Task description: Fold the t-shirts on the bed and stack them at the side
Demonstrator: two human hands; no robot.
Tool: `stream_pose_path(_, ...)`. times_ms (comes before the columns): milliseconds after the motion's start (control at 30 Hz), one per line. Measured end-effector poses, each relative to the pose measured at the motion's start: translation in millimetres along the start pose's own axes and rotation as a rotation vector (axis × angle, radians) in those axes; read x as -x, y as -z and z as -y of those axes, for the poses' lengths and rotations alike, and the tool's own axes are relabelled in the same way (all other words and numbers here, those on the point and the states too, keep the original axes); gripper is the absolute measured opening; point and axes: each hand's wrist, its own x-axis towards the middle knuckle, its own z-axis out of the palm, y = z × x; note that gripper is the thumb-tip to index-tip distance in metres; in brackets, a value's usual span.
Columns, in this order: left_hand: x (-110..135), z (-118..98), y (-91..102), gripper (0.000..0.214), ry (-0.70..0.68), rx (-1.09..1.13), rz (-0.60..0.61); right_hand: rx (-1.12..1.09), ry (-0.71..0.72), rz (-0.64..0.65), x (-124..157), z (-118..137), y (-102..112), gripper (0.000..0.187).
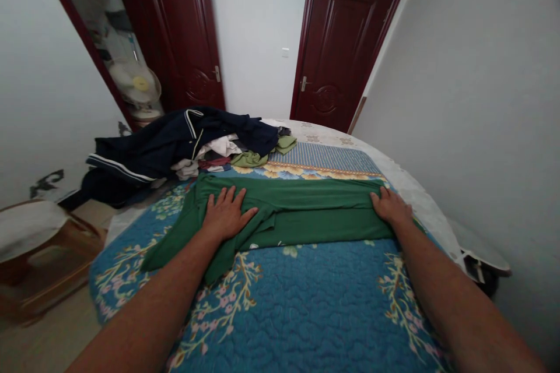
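Observation:
A green T-shirt [324, 224] lies stretched sideways across the blue floral quilted cover [315, 303], folded lengthwise into a long strip. Its sleeve end spreads loosely at the left, with one corner hanging toward me. My left hand [225, 215] rests flat on the shirt near that end, fingers spread. At the opposite, narrow end, my right hand [392, 207] has its fingers closed on the shirt's edge; part of the fingers is hidden. Small pale marks show along the near edge of the cloth.
Behind the shirt on the left is a heap of clothes, with a dark navy jacket [170, 143] and olive cloth [249, 159]. The round table has a pale cover [345, 139]. Stools stand at left [30, 227] and right [485, 253]. A fan [135, 81] stands beyond the doorway.

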Motion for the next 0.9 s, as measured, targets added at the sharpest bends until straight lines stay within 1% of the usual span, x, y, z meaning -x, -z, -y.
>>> stream_pose_path(100, -1, 3, 0.6, 0.097, -0.012, 0.026, 0.018, -0.014, -0.009, -0.042, 5, 0, -2, 0.077)
stream_pose_path(200, 0, 6, 3.2, 0.097, -0.024, 0.065, 0.037, -0.02, 0.012, -0.157, 18, 5, 3, 0.068)
stream_pose_path(300, 1, 6, 5.0, 0.094, -0.02, 0.081, 0.021, -0.016, 0.091, -0.339, 36, 14, 12, 0.058)
stream_pose_path(333, 1, 6, 5.1, 0.094, -0.018, 0.077, 0.013, -0.016, 0.128, -0.381, 43, 20, 15, 0.057)
stream_pose_path(400, 1, 5, 4.4, 0.092, -0.021, 0.067, 0.001, -0.025, 0.211, -0.4, 61, 38, 20, 0.055)
stream_pose_path(467, 0, 4, 3.4, 0.092, -0.027, 0.061, 0.0, -0.04, 0.309, -0.348, 85, 67, 23, 0.055)
stream_pose_path(533, -1, 3, 2.3, 0.092, -0.03, 0.051, 0.0, -0.059, 0.452, -0.264, 115, 102, 25, 0.056)
stream_pose_path(633, -2, 4, 0.5, 0.09, -0.024, 0.028, 0.0, -0.12, 0.693, -0.063, 160, 155, 27, 0.062)
stream_pose_path(700, -4, 5, -0.4, 0.09, -0.025, 0.015, 0.003, -0.148, 0.823, 0.064, 182, 179, 29, 0.066)
stream_pose_path(733, -5, 5, -0.6, 0.09, -0.026, 0.01, 0.004, -0.157, 0.848, 0.1, 189, 186, 30, 0.067)
stream_pose_path(800, -6, 5, -0.1, 0.09, -0.027, 0.004, 0.007, -0.165, 0.857, 0.138, 197, 190, 33, 0.068)
stream_pose_path(900, -3, 4, 4.1, 0.089, -0.029, 0.018, 0.009, -0.165, 0.804, 0.143, 196, 180, 34, 0.068)
